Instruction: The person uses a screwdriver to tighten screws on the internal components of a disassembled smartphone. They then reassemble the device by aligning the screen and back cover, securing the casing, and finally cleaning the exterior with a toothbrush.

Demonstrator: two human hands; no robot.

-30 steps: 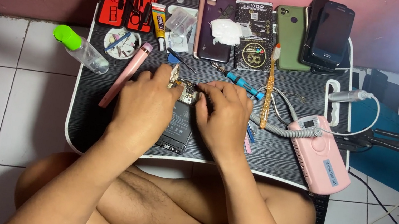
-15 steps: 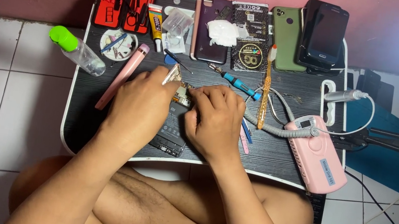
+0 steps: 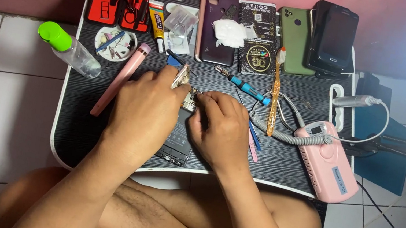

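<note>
Our left hand [image 3: 146,113] pinches a small pale, thin part [image 3: 182,76] between thumb and forefinger, tilted up at the top end of the opened phone [image 3: 179,140]. Our right hand [image 3: 219,130] curls its fingers [image 3: 210,100] down onto the phone's exposed board; whether they grip anything there we cannot tell. The phone lies flat at the middle of the bench [image 3: 76,126], a dark ribbed slab with a white rounded rim, its black battery showing below our palms.

Just right of the phone lie pink tweezers [image 3: 252,150] and a blue-handled screwdriver [image 3: 244,86]. Further right sits a glossy pink box-shaped device [image 3: 328,161] with a coiled grey cord [image 3: 286,136]. Left of the phone a slim pink tube [image 3: 120,79] lies slantwise, and beyond it a clear bottle [image 3: 69,49] with a green cap. Above the phone, along the bench's far edge, stand a red tool case [image 3: 117,2], a glue tube [image 3: 156,24], a purple phone [image 3: 216,29] and a green phone [image 3: 295,39].
</note>
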